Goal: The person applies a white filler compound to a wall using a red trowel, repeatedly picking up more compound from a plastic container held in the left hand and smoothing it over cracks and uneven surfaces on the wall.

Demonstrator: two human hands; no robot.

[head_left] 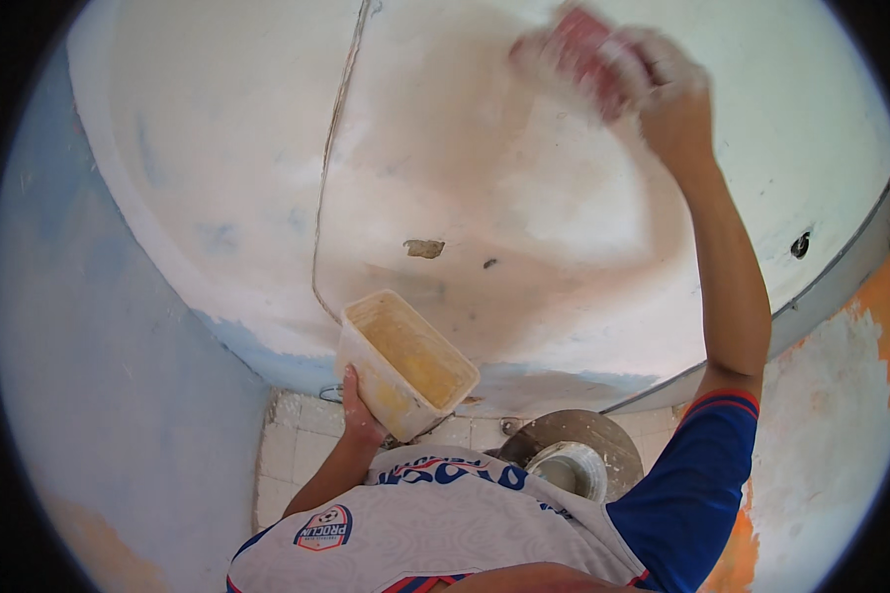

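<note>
My right hand is raised high against the white plastered wall, gripping a reddish block-shaped tool that looks blurred with motion and dusted white. My left hand holds a rectangular cream plastic tub from below, near my chest; its inside is stained yellowish and looks nearly empty. The wall in front of me has a pinkish smoothed patch and a small chipped spot.
A long crack runs down the wall at the corner. The left wall is pale blue. Below lie white floor tiles and a round brown object with a white rim. A small hole marks the right wall.
</note>
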